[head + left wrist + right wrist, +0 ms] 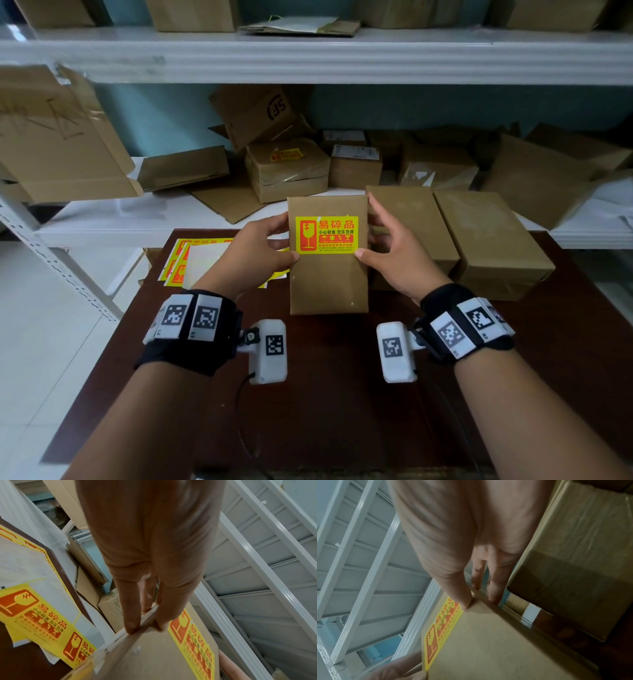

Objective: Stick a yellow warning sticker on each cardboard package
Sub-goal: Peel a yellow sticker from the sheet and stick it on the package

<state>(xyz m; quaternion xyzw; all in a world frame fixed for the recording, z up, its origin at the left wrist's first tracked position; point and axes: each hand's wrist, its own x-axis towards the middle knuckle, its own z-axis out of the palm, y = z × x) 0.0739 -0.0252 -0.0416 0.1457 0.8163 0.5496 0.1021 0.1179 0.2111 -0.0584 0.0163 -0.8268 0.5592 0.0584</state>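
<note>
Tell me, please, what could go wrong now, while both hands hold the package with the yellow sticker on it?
1. The left hand and right hand grip the package only at its side edges, so it might slip or tip.
2. The yellow sticker may not be pressed flat; its lower corners, by the thumbs, could lift.
3. Two packages on the table show no sticker on top; the nearer plain package could be knocked or missed.

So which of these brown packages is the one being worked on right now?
Look at the dark wooden table in front of the white shelving. Above its middle, both hands hold a flat cardboard package by its side edges. Unlike the two bare boxes lying to its right, it carries a yellow warning sticker on its face.
</note>
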